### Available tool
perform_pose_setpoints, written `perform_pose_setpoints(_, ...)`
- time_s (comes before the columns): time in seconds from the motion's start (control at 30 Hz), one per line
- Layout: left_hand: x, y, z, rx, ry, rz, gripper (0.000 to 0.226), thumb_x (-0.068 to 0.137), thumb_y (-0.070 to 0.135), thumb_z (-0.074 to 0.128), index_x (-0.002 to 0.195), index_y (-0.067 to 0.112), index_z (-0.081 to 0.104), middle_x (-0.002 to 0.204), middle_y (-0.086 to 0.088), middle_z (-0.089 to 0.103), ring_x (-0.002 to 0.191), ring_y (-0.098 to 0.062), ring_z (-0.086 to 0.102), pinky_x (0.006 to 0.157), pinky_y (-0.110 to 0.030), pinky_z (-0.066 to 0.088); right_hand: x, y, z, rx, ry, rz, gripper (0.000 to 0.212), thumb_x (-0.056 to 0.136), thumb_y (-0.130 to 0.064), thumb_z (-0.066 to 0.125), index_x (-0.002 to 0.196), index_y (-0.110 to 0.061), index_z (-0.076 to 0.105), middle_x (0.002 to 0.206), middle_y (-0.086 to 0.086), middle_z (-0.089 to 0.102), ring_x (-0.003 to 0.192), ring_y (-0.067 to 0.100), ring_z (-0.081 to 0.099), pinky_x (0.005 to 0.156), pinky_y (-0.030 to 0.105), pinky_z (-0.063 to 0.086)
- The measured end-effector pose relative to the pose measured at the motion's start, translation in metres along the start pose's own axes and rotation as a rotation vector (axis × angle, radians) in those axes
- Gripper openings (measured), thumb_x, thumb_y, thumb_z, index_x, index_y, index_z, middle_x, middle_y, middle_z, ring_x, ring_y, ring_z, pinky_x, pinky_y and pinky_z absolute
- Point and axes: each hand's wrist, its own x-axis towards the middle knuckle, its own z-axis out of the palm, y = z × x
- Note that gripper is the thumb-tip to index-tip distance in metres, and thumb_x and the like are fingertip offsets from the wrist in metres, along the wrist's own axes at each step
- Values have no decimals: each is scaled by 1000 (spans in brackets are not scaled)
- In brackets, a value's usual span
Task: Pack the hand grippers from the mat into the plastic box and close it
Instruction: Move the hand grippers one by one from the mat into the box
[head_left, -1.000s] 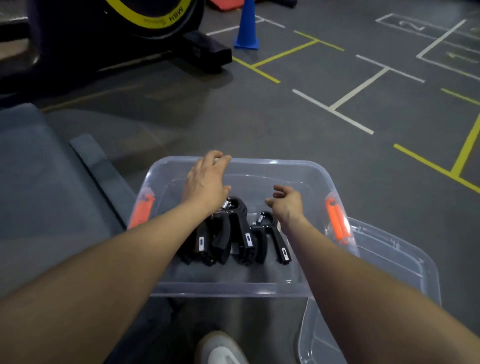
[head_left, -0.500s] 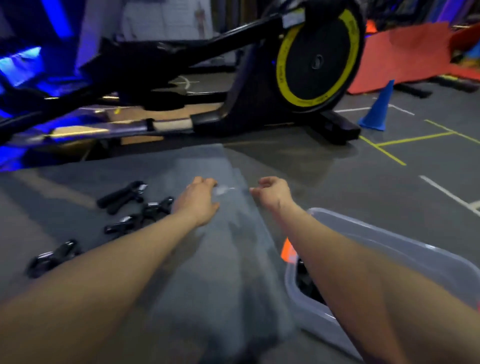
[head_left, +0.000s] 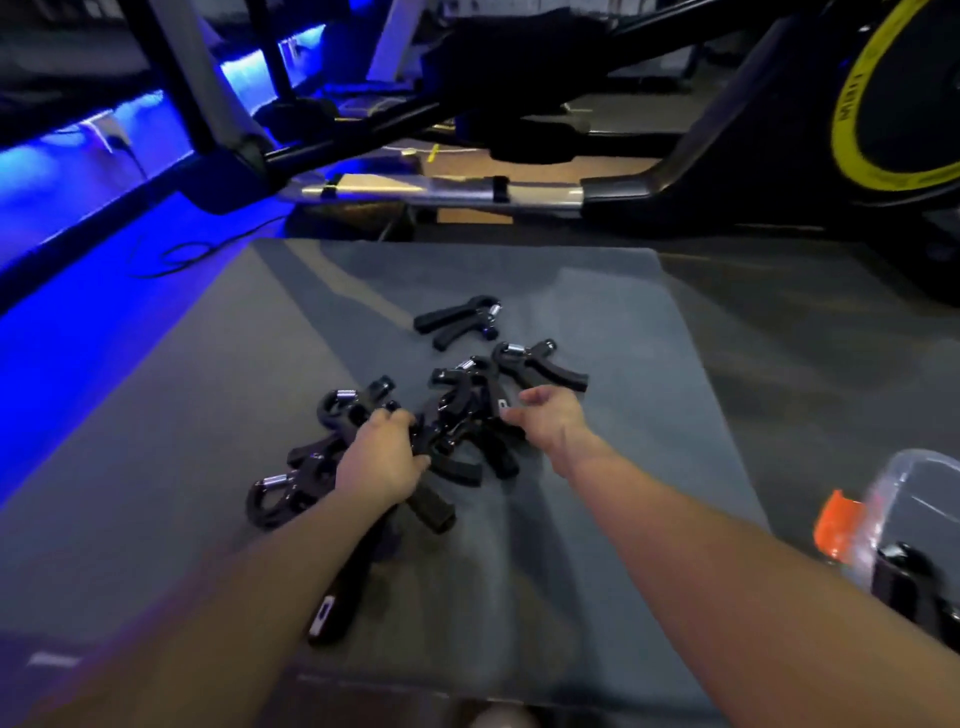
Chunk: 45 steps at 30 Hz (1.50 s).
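Several black hand grippers lie heaped in the middle of the grey mat. One hand gripper lies apart behind the heap, and another shows under my left forearm. My left hand lies on the heap's left side, fingers curled around a hand gripper whose handle sticks out below my palm. My right hand hovers at the heap's right side, fingers apart and empty. The clear plastic box with an orange latch sits at the right edge, with dark grippers inside.
A black exercise machine with a yellow-ringed flywheel and its rail stands just behind the mat. Blue-lit floor with a cable lies to the left. The tip of my shoe shows at the bottom edge.
My view swung left from the box to the mat. Both hands left the box and reached the heap of grippers; my left hand has closed on one.
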Motion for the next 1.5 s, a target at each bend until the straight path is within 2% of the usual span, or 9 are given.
perform_pose_setpoints(0.2,3,-26,8,74,130,-66,52,83,31,65,126,11,45,133,-8,39,124,-30,37,100,-40,40,2,14,37,-29,-67,5,37,77,-9,74,110,-7,59,99,6,58,90,18,55,91,29,46)
perform_pose_setpoints(0.57,12,-33,6,-12,-7,-133,57,79,29,71,127,9,46,142,-9,25,127,-33,37,105,-45,38,12,19,50,-60,-74,22,41,74,-14,76,111,-6,60,92,7,61,83,20,57,88,33,49)
perform_pose_setpoints(0.8,12,-28,-7,249,9,-28,28,91,11,51,117,0,49,122,-18,48,112,-37,52,91,-43,44,7,11,42,-40,-83,24,41,76,-14,75,113,-6,59,93,9,59,85,21,56,93,38,49)
perform_pose_setpoints(0.9,10,-20,-26,374,109,28,25,91,-2,41,115,-3,49,117,-20,57,108,-38,58,87,-42,47,0,3,34,-18,-83,20,36,75,-16,75,107,-10,60,97,10,61,92,24,59,97,42,50)
perform_pose_setpoints(1.0,6,-8,-56,411,236,83,24,88,-7,39,108,-4,51,108,-23,60,101,-43,61,76,-44,47,-9,-6,21,6,-81,-8,28,76,-15,75,97,-14,57,95,10,61,87,22,58,93,37,50)
perform_pose_setpoints(1.13,8,18,-89,98,398,60,14,87,2,46,96,-5,55,101,-29,61,93,-46,58,67,-39,37,-25,-19,1,68,-63,-33,22,78,-14,73,92,-13,57,86,10,59,74,20,53,73,31,46)
perform_pose_setpoints(1.27,6,64,-99,-380,483,-20,24,90,14,51,100,-2,64,103,-22,65,98,-36,60,73,-31,40,-46,-33,-26,220,-53,5,13,85,-16,67,89,-13,55,67,5,52,57,15,45,53,25,40)
perform_pose_setpoints(1.4,-11,118,-72,-895,340,-86,18,90,18,56,85,7,68,93,-16,70,93,-31,67,90,-35,52,-67,-43,-63,377,-37,36,23,91,-19,59,71,-15,49,62,4,46,51,14,38,51,23,31)
perform_pose_setpoints(1.5,-29,163,-49,-1172,198,-116,29,90,15,58,61,15,56,58,-5,64,74,-25,67,90,-42,53,-80,-49,-99,529,35,42,26,92,-19,58,70,-11,46,64,5,46,53,15,40,53,25,34)
